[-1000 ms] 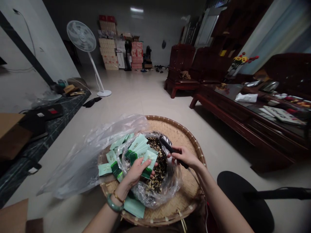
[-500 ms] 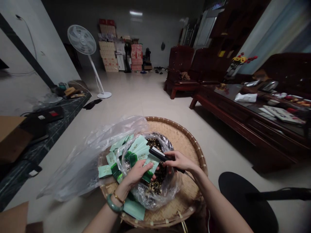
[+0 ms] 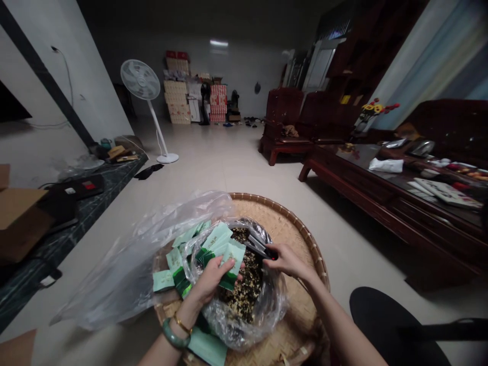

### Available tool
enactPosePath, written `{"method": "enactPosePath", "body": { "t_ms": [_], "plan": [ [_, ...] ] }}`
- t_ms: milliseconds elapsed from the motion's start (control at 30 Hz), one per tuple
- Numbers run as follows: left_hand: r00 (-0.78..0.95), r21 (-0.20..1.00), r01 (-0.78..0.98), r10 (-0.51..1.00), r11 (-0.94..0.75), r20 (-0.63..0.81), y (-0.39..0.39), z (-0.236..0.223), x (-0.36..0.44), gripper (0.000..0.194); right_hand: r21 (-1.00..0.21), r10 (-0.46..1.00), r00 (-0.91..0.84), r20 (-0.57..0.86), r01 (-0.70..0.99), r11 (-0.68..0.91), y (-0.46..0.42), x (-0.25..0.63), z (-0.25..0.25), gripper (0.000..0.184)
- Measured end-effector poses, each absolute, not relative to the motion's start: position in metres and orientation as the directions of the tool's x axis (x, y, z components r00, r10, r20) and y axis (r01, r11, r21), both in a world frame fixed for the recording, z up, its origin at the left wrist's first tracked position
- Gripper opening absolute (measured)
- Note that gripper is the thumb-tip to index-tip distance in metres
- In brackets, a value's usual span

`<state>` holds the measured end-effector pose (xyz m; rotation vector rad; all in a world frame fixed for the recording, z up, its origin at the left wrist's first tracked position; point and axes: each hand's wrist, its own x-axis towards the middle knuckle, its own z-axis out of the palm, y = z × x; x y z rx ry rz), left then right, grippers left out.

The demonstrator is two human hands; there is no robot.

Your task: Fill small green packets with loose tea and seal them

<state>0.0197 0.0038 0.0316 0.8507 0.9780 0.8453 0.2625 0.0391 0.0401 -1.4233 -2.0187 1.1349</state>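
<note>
My left hand [image 3: 214, 277] is closed on a green packet [image 3: 233, 254], pinching its front between thumb and fingers. In my right hand [image 3: 284, 260] is a black hair straightener [image 3: 259, 247] with a small red light. Its jaws are parted, just right of the packet and apart from it. Below both hands, a clear plastic bag [image 3: 263, 325] holds a loose dark and pale dried mix [image 3: 246, 292]. More green packets [image 3: 218, 236] lie fanned at the bag's left side. All this rests on a round woven bamboo tray [image 3: 280, 218].
A large clear plastic sheet or bag [image 3: 125, 274] spills off the tray's left. A black round base [image 3: 385, 325] stands on the floor at the right. Beyond are a low wooden table [image 3: 354, 188], a white fan [image 3: 162, 132], stacked boxes [image 3: 177, 96] and a dark marble ledge [image 3: 114, 183].
The hair straightener has come off the packet's upper edge and moved right, its jaws now visibly parted. My left hand keeps hold of the packet. The view has tilted slightly upward.
</note>
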Motion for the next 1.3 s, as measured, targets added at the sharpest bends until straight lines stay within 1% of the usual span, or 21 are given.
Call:
{"method": "enactPosePath", "body": {
  "t_ms": [67,133,200,300,333,400,467,533,567,600,633,700,833,967,1033,1167,1200,1233,1267,1300],
  "plan": [
    [0.295,0.900,-0.213,0.903,0.381,-0.312,0.004,0.027,0.020,0.052,-0.709,0.926,-0.376,-0.040,0.664,0.238,0.040,0.260,0.032,0.019],
    [0.282,0.918,-0.193,0.916,0.346,-0.286,0.003,0.023,0.021,0.051,-0.681,0.943,-0.331,0.040,0.681,0.268,0.038,0.253,0.028,0.026],
    [0.281,0.931,-0.163,0.920,0.327,-0.274,0.002,0.020,0.023,0.051,-0.740,0.958,-0.262,0.116,0.621,0.259,0.036,0.243,0.029,0.033],
    [0.299,0.942,-0.112,0.914,0.317,-0.272,-0.001,0.020,0.025,0.052,-0.892,0.971,-0.188,0.149,0.398,0.213,0.032,0.221,0.032,0.035],
    [0.309,0.948,-0.092,0.913,0.306,-0.265,-0.001,0.021,0.026,0.052,-0.924,0.973,-0.180,0.144,0.329,0.197,0.032,0.214,0.033,0.032],
    [0.300,0.967,-0.064,0.929,0.245,-0.215,0.001,0.026,0.027,0.049,-0.954,0.981,-0.157,0.114,0.257,0.152,0.030,0.202,0.032,0.027],
    [0.243,0.986,-0.058,0.960,0.155,-0.137,0.005,0.031,0.027,0.044,-0.961,0.981,-0.165,0.101,0.239,0.139,0.027,0.194,0.032,0.027],
    [0.163,0.995,-0.051,0.984,0.086,-0.076,0.008,0.035,0.027,0.040,-0.956,0.970,-0.216,0.112,0.242,0.165,0.022,0.190,0.032,0.027],
    [0.141,0.998,-0.029,0.989,0.056,-0.051,0.010,0.036,0.028,0.035,-0.953,0.963,-0.244,0.117,0.245,0.178,0.020,0.190,0.033,0.028],
    [0.125,1.000,0.003,0.992,0.029,-0.029,0.011,0.037,0.028,0.027,-0.951,0.958,-0.264,0.117,0.247,0.184,0.017,0.190,0.033,0.029],
    [0.104,0.999,0.038,0.994,0.018,-0.022,0.011,0.037,0.029,0.023,-0.953,0.956,-0.272,0.108,0.245,0.178,0.015,0.190,0.032,0.030],
    [0.062,0.997,0.074,0.998,0.008,-0.013,0.010,0.034,0.032,0.022,-0.967,0.964,-0.261,0.059,0.225,0.120,0.011,0.191,0.029,0.034],
    [0.005,0.998,0.063,1.000,-0.004,0.004,0.006,0.024,0.036,0.026,-0.990,0.974,-0.206,-0.091,0.121,-0.067,0.009,0.192,0.018,0.040],
    [0.028,0.999,0.026,0.999,0.031,-0.032,0.003,0.019,0.034,0.035,-0.979,0.957,-0.207,-0.202,0.026,-0.201,0.009,0.190,0.017,0.045],
    [0.064,0.998,-0.015,0.996,0.058,-0.057,0.002,0.020,0.031,0.038,-0.970,0.943,-0.237,-0.234,-0.009,-0.243,0.010,0.188,0.020,0.045],
    [0.146,0.991,-0.117,0.988,0.061,-0.044,0.005,0.021,0.017,0.062,-0.963,0.928,-0.285,-0.239,-0.050,-0.263,0.018,0.188,0.030,0.044],
    [0.141,0.993,-0.112,0.990,0.047,-0.031,0.008,0.022,0.010,0.063,-0.965,0.934,-0.278,-0.225,-0.068,-0.253,0.022,0.188,0.032,0.043],
    [0.089,0.996,-0.083,0.996,0.006,0.001,0.013,0.022,0.001,0.060,-0.967,0.944,-0.257,-0.207,-0.095,-0.238,0.028,0.188,0.033,0.042],
    [0.024,0.999,-0.002,0.999,-0.039,0.039,0.019,0.023,-0.010,0.055,-0.967,0.957,-0.221,-0.189,-0.129,-0.220,0.034,0.188,0.035,0.042],
    [-0.048,0.988,0.138,0.995,-0.075,0.082,0.026,0.024,-0.022,0.049,-0.965,0.969,-0.174,-0.173,-0.168,-0.203,0.041,0.187,0.036,0.041]
  ]
}}
